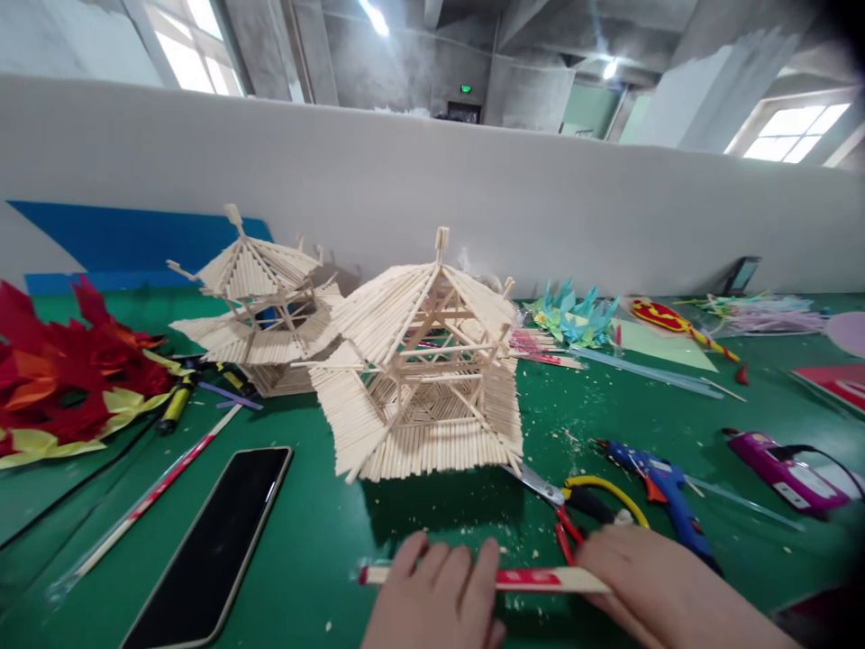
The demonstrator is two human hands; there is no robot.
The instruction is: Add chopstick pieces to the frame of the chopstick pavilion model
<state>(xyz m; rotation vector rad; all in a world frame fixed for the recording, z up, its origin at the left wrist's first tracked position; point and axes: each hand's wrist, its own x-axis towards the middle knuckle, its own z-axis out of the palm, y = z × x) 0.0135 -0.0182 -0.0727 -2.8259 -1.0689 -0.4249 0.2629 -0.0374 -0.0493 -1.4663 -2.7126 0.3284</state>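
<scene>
A wrapped pair of disposable chopsticks (531, 580) with a red printed band lies crosswise low in the view, close above the green tabletop. My left hand (432, 595) has its fingers laid over the left part, closed around it. Its right end is in my right hand (639, 577), whose fingers curl round it and are partly hidden. Just beyond stands a pavilion model (432, 361) made of thin wooden sticks, its roof panels partly filled in. Scissors (541, 487) with a yellow and black handle and a red-handled tool (566, 536) lie near my right hand.
A second stick pavilion (253, 311) stands behind left. A phone (213, 545) and another wrapped chopstick pair (159, 487) lie left, by red paper flowers (77, 379). On the right are a blue glue gun (666, 491), a purple device (784, 473) and teal paper petals (574, 315).
</scene>
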